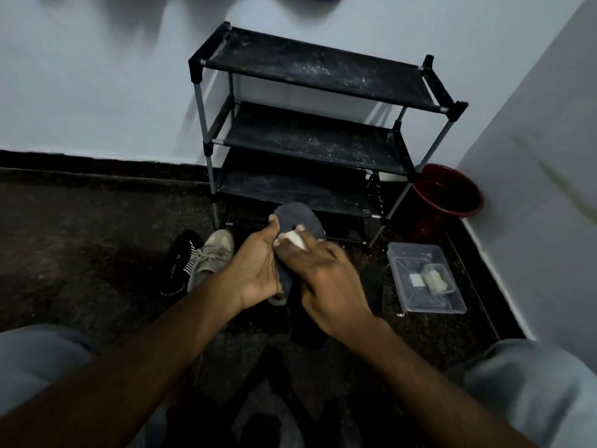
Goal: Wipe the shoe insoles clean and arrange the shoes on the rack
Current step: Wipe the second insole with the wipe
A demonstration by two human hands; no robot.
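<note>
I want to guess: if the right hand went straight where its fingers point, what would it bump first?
Probably the left hand, whose thumb grips the dark insole just ahead of the right hand and its white wipe. Beyond stands the shoe rack; depth is unclear.

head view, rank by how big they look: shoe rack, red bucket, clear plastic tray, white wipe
1. shoe rack
2. red bucket and clear plastic tray: about alike, tray nearer, not ranked
3. white wipe
</note>
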